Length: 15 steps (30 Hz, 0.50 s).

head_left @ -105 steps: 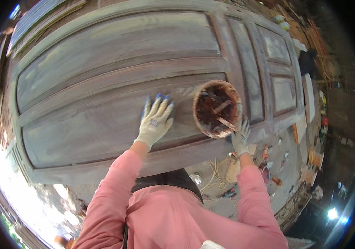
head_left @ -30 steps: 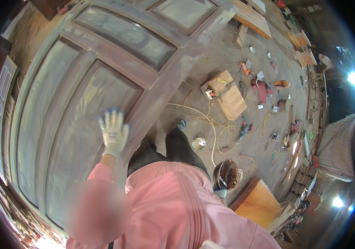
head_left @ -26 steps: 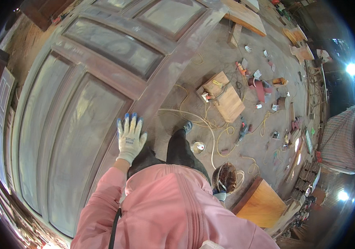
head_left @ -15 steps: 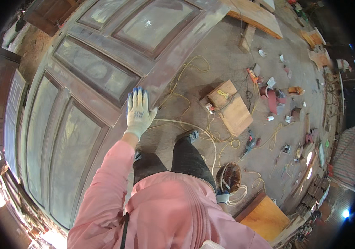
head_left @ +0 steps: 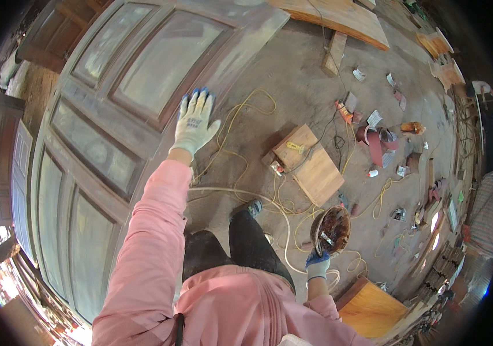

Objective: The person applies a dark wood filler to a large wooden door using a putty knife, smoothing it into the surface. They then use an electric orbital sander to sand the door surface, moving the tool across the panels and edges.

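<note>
Left hand (head_left: 194,123), white-gloved, lies flat on a grey-brown panelled wooden door (head_left: 92,137). Right hand (head_left: 317,264) grips a round, brown-stained bucket (head_left: 317,226).

Two gloved hands (head_left: 194,124) (head_left: 318,265), one bucket (head_left: 333,229), two trouser legs (head_left: 257,242) and one flat-lying panelled door (head_left: 113,130) show.

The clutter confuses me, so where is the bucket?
In the head view, the bucket is right of centre, held by the gloved right hand, between the wooden block above and the orange board below.
</note>
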Tool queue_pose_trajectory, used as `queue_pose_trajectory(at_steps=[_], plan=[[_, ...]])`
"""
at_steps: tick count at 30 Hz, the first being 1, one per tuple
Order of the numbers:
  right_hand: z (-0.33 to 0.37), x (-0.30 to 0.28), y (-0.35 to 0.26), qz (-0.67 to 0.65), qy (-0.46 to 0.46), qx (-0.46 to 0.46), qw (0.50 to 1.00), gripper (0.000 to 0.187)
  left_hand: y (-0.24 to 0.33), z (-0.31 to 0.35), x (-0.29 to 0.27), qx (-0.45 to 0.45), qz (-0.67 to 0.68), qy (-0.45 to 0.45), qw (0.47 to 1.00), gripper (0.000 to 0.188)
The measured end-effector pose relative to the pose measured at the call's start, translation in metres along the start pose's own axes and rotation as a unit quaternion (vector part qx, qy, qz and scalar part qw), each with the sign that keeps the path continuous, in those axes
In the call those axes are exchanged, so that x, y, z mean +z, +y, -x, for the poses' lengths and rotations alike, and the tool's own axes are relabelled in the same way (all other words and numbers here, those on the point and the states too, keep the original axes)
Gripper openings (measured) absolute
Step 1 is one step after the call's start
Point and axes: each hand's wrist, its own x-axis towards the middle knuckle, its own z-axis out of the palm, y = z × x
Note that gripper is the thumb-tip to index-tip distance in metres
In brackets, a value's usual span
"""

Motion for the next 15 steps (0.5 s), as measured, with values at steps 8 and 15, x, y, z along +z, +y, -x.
queue_pose_trajectory(at_steps=[8,15], plan=[[-0.065,0.002,0.071,-0.015,-0.013,0.073,0.997,0.023,-0.002,-0.011,-0.007,0.011,-0.017,-0.007,1.0,0.071],[-0.093,0.044,0.164,-0.078,0.08,0.124,0.986,0.025,-0.008,-0.012,-0.002,0.032,-0.051,-0.031,0.998,0.07]])
